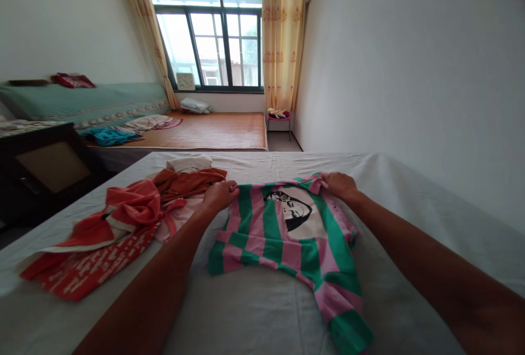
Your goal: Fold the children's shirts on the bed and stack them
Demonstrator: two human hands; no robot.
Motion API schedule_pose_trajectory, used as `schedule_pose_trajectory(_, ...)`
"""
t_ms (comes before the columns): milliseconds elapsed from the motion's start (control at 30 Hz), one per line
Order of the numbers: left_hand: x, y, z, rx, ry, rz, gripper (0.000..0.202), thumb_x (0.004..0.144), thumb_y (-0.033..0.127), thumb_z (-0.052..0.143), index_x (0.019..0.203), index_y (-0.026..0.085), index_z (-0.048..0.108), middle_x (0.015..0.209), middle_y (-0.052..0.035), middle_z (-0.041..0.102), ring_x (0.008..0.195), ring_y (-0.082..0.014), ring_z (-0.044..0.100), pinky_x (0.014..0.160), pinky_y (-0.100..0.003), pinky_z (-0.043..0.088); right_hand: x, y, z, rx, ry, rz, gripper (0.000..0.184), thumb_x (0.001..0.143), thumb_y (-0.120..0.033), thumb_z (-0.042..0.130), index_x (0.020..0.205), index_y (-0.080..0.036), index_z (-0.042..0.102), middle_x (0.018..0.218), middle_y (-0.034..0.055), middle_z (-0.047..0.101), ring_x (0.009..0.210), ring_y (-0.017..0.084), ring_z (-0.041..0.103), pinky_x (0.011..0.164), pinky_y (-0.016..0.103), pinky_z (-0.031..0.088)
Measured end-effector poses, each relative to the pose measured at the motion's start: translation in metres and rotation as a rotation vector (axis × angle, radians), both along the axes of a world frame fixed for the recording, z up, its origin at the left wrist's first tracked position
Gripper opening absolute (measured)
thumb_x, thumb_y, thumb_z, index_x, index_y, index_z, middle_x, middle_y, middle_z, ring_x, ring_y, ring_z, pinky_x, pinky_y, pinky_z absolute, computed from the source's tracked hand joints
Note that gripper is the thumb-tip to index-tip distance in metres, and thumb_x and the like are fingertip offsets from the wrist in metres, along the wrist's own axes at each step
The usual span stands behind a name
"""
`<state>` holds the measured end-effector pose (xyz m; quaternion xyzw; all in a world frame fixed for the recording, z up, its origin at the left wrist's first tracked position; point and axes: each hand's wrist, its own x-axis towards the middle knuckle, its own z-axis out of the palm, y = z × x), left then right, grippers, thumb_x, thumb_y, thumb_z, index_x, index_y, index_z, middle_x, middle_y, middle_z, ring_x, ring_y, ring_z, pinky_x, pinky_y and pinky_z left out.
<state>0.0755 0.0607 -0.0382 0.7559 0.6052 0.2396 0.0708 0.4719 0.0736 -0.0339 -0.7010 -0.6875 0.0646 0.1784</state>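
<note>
A green and pink striped shirt (273, 223) with a black-and-white face print lies on the white sheet (254, 311). Its far edge is pulled straight between my two hands. My left hand (221, 193) pinches the far left corner, fingers closed on the cloth. At the far right corner, my right hand (339, 184) grips a bunched fold of the same shirt. One sleeve stretches toward me at the lower right, another spreads at the left. Beside my left forearm lies a heap of red and orange clothes (133, 207), with a white cloth (189, 163) at its back.
A dark cabinet (49, 166) stands at the left. Beyond the sheet is a bed with a brown mat (221, 128), holding a blue cloth (111, 135). A small pink stool (279, 117) stands near the curtain (283, 38). A white wall (410, 70) runs along the right.
</note>
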Motion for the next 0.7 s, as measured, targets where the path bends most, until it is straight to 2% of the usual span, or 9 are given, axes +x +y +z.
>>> schedule_pose_trajectory(100,-0.001,0.010,-0.005,-0.214,-0.503,-0.075,0.029,0.081,0.043,0.051,0.083,0.016,0.063,0.067,-0.0039,0.066,0.067,-0.0187,0.065,0.055,-0.024,0.044,-0.009,0.028,0.019,-0.003,0.124,0.020,0.025,0.087,-0.033,0.047,0.091,-0.018,0.067,0.088,0.0131,0.070,0.087,0.025,0.065,0.073,0.037,0.050)
schedule_pose_trajectory(167,0.001,0.014,-0.011,-0.227,-0.821,-0.138,0.040,0.080,0.046,0.053,0.106,0.016,0.060,0.090,-0.0086,0.071,0.084,-0.0195,0.068,0.066,-0.025,0.050,-0.016,0.039,0.030,0.036,0.262,0.077,0.033,0.092,-0.034,0.037,0.110,-0.019,0.060,0.101,0.0120,0.069,0.087,0.020,0.065,0.071,0.031,0.052)
schedule_pose_trajectory(267,0.001,0.019,-0.022,-0.120,-0.985,-0.193,0.064,0.076,0.047,0.062,0.131,0.019,0.045,0.134,-0.0152,0.052,0.120,-0.0238,0.053,0.091,-0.032,0.047,-0.017,0.041,0.037,0.092,0.574,0.170,0.044,0.092,-0.039,0.041,0.133,-0.026,0.039,0.128,0.0099,0.058,0.092,0.014,0.065,0.071,0.027,0.054)
schedule_pose_trajectory(300,-0.001,0.021,-0.026,-0.109,-0.952,-0.193,0.070,0.074,0.047,0.064,0.135,0.019,0.042,0.140,-0.0162,0.045,0.126,-0.0261,0.047,0.096,-0.035,0.044,-0.014,0.039,0.036,0.057,0.612,0.163,0.047,0.090,-0.041,0.045,0.135,-0.027,0.037,0.129,0.0095,0.057,0.092,0.014,0.065,0.071,0.026,0.054)
schedule_pose_trajectory(367,-0.006,0.025,-0.033,-0.121,-0.804,-0.195,0.076,0.073,0.049,0.064,0.137,0.017,0.041,0.143,-0.0172,0.041,0.129,-0.0298,0.043,0.100,-0.041,0.041,-0.002,0.029,0.027,-0.077,0.532,0.084,0.042,0.089,-0.042,0.048,0.126,-0.023,0.047,0.118,0.0099,0.063,0.085,0.014,0.066,0.066,0.025,0.053)
schedule_pose_trajectory(433,-0.011,0.029,-0.040,-0.116,-0.614,-0.197,0.072,0.074,0.049,0.061,0.135,0.014,0.044,0.139,-0.0164,0.047,0.126,-0.0309,0.046,0.102,-0.044,0.040,0.013,0.016,0.014,-0.192,0.396,-0.009,0.035,0.086,-0.045,0.051,0.100,-0.015,0.062,0.094,0.0126,0.069,0.074,0.018,0.066,0.059,0.025,0.052)
schedule_pose_trajectory(533,-0.012,0.032,-0.047,-0.053,-0.335,-0.205,0.060,0.078,0.044,0.053,0.130,0.013,0.050,0.132,-0.0138,0.054,0.123,-0.0286,0.049,0.105,-0.044,0.037,0.031,-0.007,-0.003,-0.301,0.234,-0.073,0.049,0.079,-0.059,0.054,0.061,-0.013,0.062,0.060,0.0126,0.064,0.062,0.023,0.064,0.054,0.029,0.047)
schedule_pose_trajectory(633,-0.001,0.024,-0.051,0.001,-0.076,-0.211,0.053,0.081,0.038,0.050,0.128,0.014,0.052,0.134,-0.0125,0.053,0.127,-0.0273,0.045,0.109,-0.041,0.033,0.033,-0.029,-0.014,-0.359,0.038,0.027,0.055,0.073,-0.068,0.054,0.052,-0.017,0.058,0.054,0.0076,0.060,0.063,0.022,0.063,0.056,0.028,0.045)
schedule_pose_trajectory(700,0.009,0.014,-0.051,0.004,0.089,-0.170,0.051,0.084,0.040,0.049,0.130,0.017,0.052,0.139,-0.0123,0.048,0.132,-0.0297,0.039,0.109,-0.043,0.031,0.026,-0.042,-0.017,-0.302,0.054,0.170,0.050,0.069,-0.065,0.060,0.056,-0.017,0.059,0.059,0.0048,0.062,0.067,0.022,0.062,0.059,0.028,0.045)
